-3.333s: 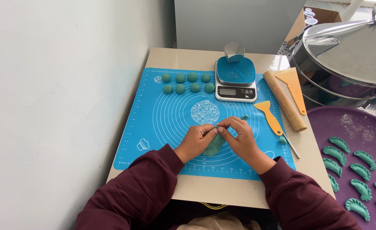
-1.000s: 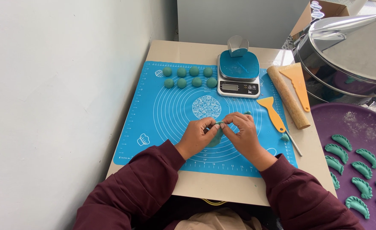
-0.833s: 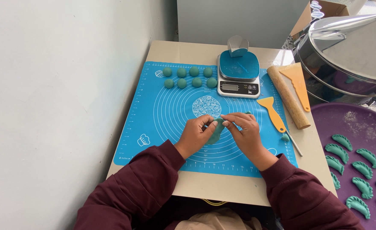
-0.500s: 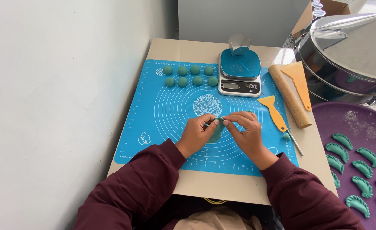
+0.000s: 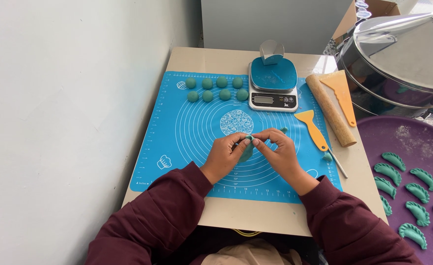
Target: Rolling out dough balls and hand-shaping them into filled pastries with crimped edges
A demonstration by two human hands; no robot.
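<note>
My left hand point(image 5: 225, 154) and my right hand point(image 5: 275, 149) meet over the middle of the blue silicone mat point(image 5: 177, 122). Between their fingertips they pinch a folded teal dough dumpling point(image 5: 246, 150), most of it hidden by my fingers. Several teal dough balls point(image 5: 215, 89) lie in two rows at the mat's far left. A small teal dough scrap point(image 5: 327, 157) rests on the mat to the right of my right hand.
A kitchen scale point(image 5: 274, 87) stands at the mat's far edge. A wooden rolling pin point(image 5: 330, 109) and two orange scrapers point(image 5: 313, 129) lie to the right. A purple tray point(image 5: 403, 137) holds several shaped teal dumplings point(image 5: 392, 172). A metal steamer point(image 5: 403, 54) sits behind it. A wall is on the left.
Both hands have stayed together on the dumpling, with the fingers shifting slightly along its edge. Nothing else on the table has moved.
</note>
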